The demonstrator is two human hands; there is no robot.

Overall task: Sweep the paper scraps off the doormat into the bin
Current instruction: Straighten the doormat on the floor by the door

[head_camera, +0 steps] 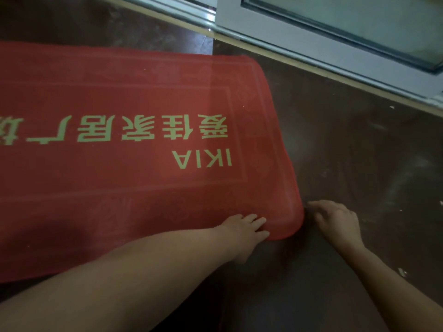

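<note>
**Item: red doormat on a dark floor, beside a glazed door**

Surface: floor [347,152], dark brown, dull sheen, streaked and smudged pale toward the right; a few small pale flecks [402,271] lay scattered on it at the right, too small to tell what they were.

Room: a pale door frame [311,41] ran slantwise across the upper right, holding a frosted glass pane [359,17]; light was dim, brightest at the glass.

Principal thing: doormat [119,92], red, rounded corners, faint embossed border; it lay flat on the floor, filled the left and middle of the view and ran out past the left edge; its far long side lay near the door frame, apart from it; pale yellow lettering [202,159], "IKIA" with a row of Chinese characters, read upside down from the wearer's side.

Left hand [247,230]: rested on the mat's near right corner; fingers [260,221] straight, pressed together, lying on the red pile; thumb pointed back over the floor; left forearm [119,283] bare, crossing the mat's near edge.

Right hand [338,221]: on the floor just beside the same corner, knuckles up; fingers [314,206] loosely curled, holding nothing, tips toward the mat's edge; contact with the edge could not be told.
</note>
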